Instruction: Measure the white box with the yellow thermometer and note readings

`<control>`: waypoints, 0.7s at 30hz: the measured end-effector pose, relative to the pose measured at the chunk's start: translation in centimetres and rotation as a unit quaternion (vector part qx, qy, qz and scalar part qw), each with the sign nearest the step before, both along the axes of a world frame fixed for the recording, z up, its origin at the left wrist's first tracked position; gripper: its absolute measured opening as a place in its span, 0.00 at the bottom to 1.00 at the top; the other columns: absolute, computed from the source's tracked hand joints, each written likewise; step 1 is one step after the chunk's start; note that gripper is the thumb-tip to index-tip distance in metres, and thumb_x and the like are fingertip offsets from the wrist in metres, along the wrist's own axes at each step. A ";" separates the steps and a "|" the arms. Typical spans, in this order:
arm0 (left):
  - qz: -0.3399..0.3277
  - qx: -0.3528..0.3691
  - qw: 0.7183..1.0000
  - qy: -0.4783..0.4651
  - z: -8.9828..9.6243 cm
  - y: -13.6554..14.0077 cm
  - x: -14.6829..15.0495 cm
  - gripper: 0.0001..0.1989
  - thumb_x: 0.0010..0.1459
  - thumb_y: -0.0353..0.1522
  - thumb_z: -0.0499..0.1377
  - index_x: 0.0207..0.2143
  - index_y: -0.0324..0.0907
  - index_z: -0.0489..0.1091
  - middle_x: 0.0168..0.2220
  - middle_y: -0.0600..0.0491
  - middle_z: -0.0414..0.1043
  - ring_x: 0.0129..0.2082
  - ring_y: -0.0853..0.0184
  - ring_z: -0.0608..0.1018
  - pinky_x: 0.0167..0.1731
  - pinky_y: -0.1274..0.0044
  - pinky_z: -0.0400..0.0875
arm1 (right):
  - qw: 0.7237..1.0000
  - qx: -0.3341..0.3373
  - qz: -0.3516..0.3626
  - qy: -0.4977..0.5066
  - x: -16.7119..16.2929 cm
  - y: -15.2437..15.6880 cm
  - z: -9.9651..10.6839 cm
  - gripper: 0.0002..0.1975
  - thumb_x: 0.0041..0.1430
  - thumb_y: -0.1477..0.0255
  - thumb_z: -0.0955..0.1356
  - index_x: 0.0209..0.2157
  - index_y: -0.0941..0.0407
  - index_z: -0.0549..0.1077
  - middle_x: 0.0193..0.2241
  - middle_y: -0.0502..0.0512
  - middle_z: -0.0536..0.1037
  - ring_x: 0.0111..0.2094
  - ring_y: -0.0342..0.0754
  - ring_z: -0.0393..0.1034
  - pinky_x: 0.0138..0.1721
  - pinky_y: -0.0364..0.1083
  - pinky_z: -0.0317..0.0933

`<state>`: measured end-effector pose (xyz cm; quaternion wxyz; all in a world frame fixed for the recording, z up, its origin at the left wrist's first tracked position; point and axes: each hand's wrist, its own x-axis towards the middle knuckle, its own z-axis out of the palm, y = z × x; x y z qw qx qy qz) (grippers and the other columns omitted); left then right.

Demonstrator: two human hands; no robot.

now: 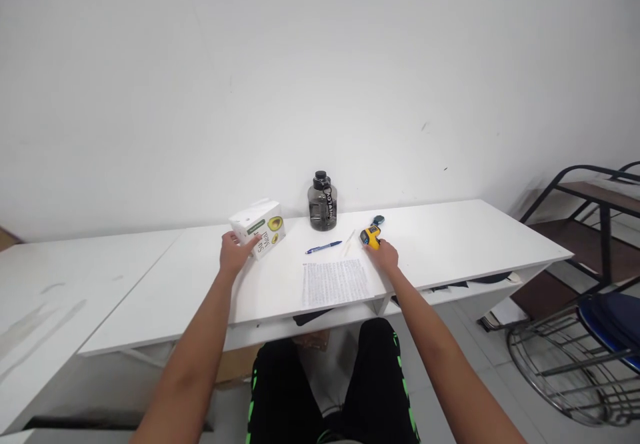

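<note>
My left hand [236, 252] is closed on the near side of a white box [263, 225] printed with avocados and green lettering; the box looks tilted on the table. On the right, my right hand [385, 257] grips a yellow and black infrared thermometer [371, 237], whose handle is mostly hidden by the fingers. Between the hands lie a blue pen [324, 247] and a sheet of paper [336, 283] covered in writing. A thin, pale stick-like item [349, 243] rests just left of the thermometer.
A dark translucent water jug [323, 203] stands against the wall. Behind the thermometer is a small dark object [379, 220]. The white table [475, 244] has an open shelf beneath it. To the right are a dark metal rack [595, 231] and a blue-seated stool [613, 321].
</note>
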<state>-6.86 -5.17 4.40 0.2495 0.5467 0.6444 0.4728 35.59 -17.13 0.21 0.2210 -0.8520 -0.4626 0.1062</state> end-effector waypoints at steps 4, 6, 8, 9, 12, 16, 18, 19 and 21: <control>0.033 0.017 0.999 0.023 -0.7 -1.5 0.3 0.40 0.40 0.51 0.69 0.48 0.41 0.57 0.53 0.41 0.68 0.53 0.53 0.74 0.50 0.63 0.72 | 1.000 0.014 0.002 0.014 0.1 -0.4 0.0 0.29 0.61 0.51 0.65 0.53 0.60 0.71 0.46 0.66 0.79 0.49 0.58 0.73 0.46 0.47 0.61; 0.046 0.040 0.998 0.026 -1.1 -2.6 0.2 0.39 0.41 0.52 0.68 0.48 0.41 0.58 0.53 0.41 0.67 0.52 0.53 0.74 0.50 0.63 0.72 | 0.999 0.025 -0.002 0.023 0.2 -0.8 0.0 0.33 0.62 0.50 0.64 0.58 0.61 0.68 0.49 0.67 0.78 0.51 0.58 0.72 0.48 0.48 0.61; 0.064 0.056 0.996 0.032 -1.6 -4.0 0.0 0.38 0.42 0.52 0.68 0.48 0.41 0.58 0.51 0.42 0.66 0.51 0.53 0.75 0.49 0.62 0.72 | 0.999 0.037 -0.002 0.035 0.3 -1.2 0.0 0.35 0.62 0.50 0.63 0.61 0.60 0.65 0.51 0.67 0.77 0.53 0.59 0.72 0.49 0.49 0.61; 0.073 0.061 0.995 0.035 -1.9 -4.9 -0.1 0.38 0.42 0.52 0.68 0.47 0.40 0.58 0.50 0.42 0.66 0.50 0.52 0.75 0.49 0.61 0.72 | 0.998 0.043 -0.001 0.041 0.4 -1.5 0.0 0.36 0.62 0.49 0.63 0.62 0.60 0.64 0.52 0.66 0.77 0.53 0.59 0.72 0.50 0.50 0.61; 0.088 0.074 0.993 0.023 -2.7 -7.5 -0.6 0.37 0.41 0.51 0.69 0.46 0.40 0.60 0.46 0.45 0.66 0.46 0.53 0.74 0.47 0.61 0.73 | 0.997 0.059 0.002 0.058 0.6 -2.3 -0.1 0.36 0.62 0.49 0.63 0.63 0.58 0.63 0.52 0.65 0.77 0.53 0.58 0.72 0.51 0.50 0.61; 0.069 0.113 0.990 -0.045 -3.3 -10.6 -1.3 0.33 0.43 0.48 0.68 0.46 0.42 0.62 0.44 0.49 0.67 0.44 0.59 0.75 0.48 0.63 0.73 | 0.984 0.132 -0.014 0.121 0.3 -3.6 -0.4 0.39 0.59 0.49 0.65 0.66 0.55 0.59 0.52 0.63 0.76 0.51 0.58 0.72 0.51 0.51 0.62; 0.066 0.125 0.986 -0.087 -3.3 -11.7 -1.6 0.31 0.44 0.47 0.67 0.46 0.42 0.62 0.43 0.50 0.67 0.42 0.61 0.75 0.47 0.63 0.73 | 0.953 0.207 -0.023 0.218 -0.1 -4.6 -0.6 0.39 0.55 0.46 0.66 0.61 0.55 0.64 0.47 0.62 0.78 0.44 0.57 0.74 0.45 0.51 0.65; 0.065 0.129 0.983 -0.110 -3.2 -12.3 -1.6 0.31 0.44 0.46 0.67 0.46 0.42 0.61 0.42 0.50 0.67 0.41 0.61 0.75 0.46 0.64 0.74 | 0.935 0.235 -0.023 0.263 -0.4 -5.3 -0.8 0.37 0.54 0.44 0.65 0.56 0.55 0.68 0.42 0.61 0.79 0.39 0.55 0.75 0.41 0.50 0.66; 0.058 0.139 0.975 -0.161 -2.9 -13.4 -1.6 0.29 0.45 0.46 0.66 0.45 0.43 0.61 0.40 0.51 0.68 0.40 0.61 0.76 0.44 0.65 0.74 | 0.906 0.266 -0.015 0.330 -1.4 -7.1 -0.9 0.35 0.53 0.39 0.62 0.43 0.56 0.72 0.30 0.56 0.77 0.28 0.49 0.71 0.31 0.47 0.65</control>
